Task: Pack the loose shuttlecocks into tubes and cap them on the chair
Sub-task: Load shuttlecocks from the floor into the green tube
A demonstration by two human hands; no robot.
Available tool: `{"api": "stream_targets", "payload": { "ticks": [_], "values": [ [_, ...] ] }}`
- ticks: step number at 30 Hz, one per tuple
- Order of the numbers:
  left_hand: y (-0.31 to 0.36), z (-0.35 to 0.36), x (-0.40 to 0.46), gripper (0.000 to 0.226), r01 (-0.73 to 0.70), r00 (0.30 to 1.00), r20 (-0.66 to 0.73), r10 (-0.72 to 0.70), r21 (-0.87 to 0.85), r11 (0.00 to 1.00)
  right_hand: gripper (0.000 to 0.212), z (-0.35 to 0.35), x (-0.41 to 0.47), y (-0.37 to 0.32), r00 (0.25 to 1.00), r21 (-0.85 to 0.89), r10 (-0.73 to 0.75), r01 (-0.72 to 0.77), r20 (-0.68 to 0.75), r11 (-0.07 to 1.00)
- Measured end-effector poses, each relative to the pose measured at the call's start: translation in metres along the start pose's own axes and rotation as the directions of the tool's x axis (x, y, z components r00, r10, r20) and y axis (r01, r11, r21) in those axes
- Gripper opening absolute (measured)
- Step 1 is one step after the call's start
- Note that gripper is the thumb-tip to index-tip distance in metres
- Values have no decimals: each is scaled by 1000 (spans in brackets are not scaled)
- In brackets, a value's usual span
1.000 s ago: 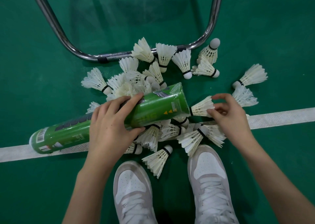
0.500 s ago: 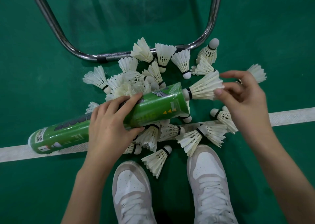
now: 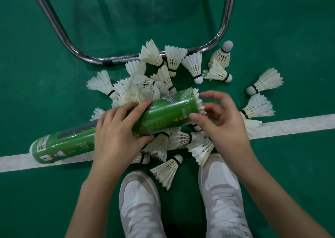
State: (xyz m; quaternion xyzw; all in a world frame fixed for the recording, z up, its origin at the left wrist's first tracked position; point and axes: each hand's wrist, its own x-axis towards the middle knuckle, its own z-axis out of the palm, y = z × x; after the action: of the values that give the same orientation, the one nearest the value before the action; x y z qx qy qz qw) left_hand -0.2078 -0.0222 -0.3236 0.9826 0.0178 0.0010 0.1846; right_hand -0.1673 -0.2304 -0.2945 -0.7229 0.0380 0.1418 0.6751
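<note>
A green shuttlecock tube (image 3: 163,118) lies tilted over a pile of loose white shuttlecocks (image 3: 192,64) on the green floor, its open mouth pointing right. My left hand (image 3: 116,134) grips the tube around its middle. My right hand (image 3: 223,123) is at the mouth, fingers curled on the feather rim of a shuttlecock (image 3: 199,102) that sits almost fully inside, and its thumb lies against the tube's wall. Only the feather tips stick out. The tube's far end (image 3: 41,147) rests on the floor at the left.
A chrome chair leg frame (image 3: 59,33) curves across the floor behind the pile. A white court line (image 3: 290,123) runs left to right under the tube. My white shoes (image 3: 139,201) (image 3: 223,192) stand just below the pile. Stray shuttlecocks (image 3: 266,82) lie to the right.
My right hand picked a shuttlecock from the pile, lifted it to the tube's mouth cork first, and has pushed it in until only the feather tips show. The left hand kept its grip.
</note>
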Motion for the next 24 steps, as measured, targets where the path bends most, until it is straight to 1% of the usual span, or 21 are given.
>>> {"api": "stream_targets", "payload": {
  "ticks": [5,10,14,18,20,24],
  "values": [
    [1,0,0,87,-8,1000,1,8,1,1000,50,8,-1,5,999,-92,-13,10,-30,996],
    [0,1,-1,87,-12,1000,0,12,8,1000,52,10,2,8,999,-140,-13,6,-49,990],
    [1,1,0,87,-12,1000,3,12,12,1000,54,7,5,8,1000,-149,-2,0,-12,989],
    [2,1,-1,87,-13,1000,3,13,14,1000,49,4,7,8,999,-120,22,-17,39,993],
    [2,2,-1,88,-17,1000,5,16,17,1000,44,6,6,9,997,-81,34,-28,76,996],
    [2,1,-1,88,-14,1000,4,14,12,1000,38,8,2,10,993,-12,62,-61,102,998]
  ]
}}
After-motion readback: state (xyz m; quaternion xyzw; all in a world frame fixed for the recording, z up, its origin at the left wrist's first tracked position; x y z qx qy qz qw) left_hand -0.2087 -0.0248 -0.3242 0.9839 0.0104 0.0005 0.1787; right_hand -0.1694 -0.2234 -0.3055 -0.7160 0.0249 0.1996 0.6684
